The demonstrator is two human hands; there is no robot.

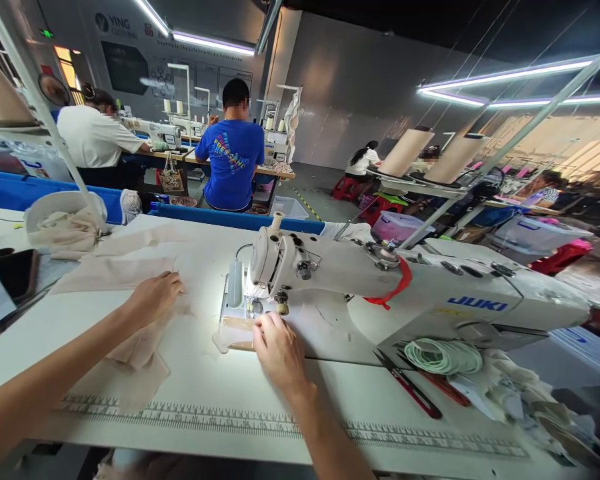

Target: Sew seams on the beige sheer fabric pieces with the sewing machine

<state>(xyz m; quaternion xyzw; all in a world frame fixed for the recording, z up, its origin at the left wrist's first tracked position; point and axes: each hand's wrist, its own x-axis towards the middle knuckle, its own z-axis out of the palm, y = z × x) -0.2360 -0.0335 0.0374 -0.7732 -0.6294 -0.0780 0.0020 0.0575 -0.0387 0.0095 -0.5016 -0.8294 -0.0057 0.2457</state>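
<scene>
My left hand (pixel 157 297) is closed, its fingertips pinching the edge of a thin beige fabric piece (pixel 113 275) on the table left of the sewing machine. More beige fabric (pixel 143 353) lies crumpled under that wrist. My right hand (pixel 281 350) rests on the machine bed just in front of the needle area, fingers bent and pressed together. Beside its fingertips is a small pale piece with tan bands (pixel 237 333); whether the fingers grip it is hidden. The white sewing machine (pixel 325 267) has its lamp lit, and a red strip (pixel 397 287) is tied around its arm.
Thread snips (pixel 413 387), a coil of pale green cord (pixel 443 357) and fabric scraps (pixel 525 393) lie at the right. A printed ruler (pixel 220 420) runs along the front edge. A fabric-filled bin (pixel 65 223) stands back left. People (pixel 235 157) sit at machines beyond.
</scene>
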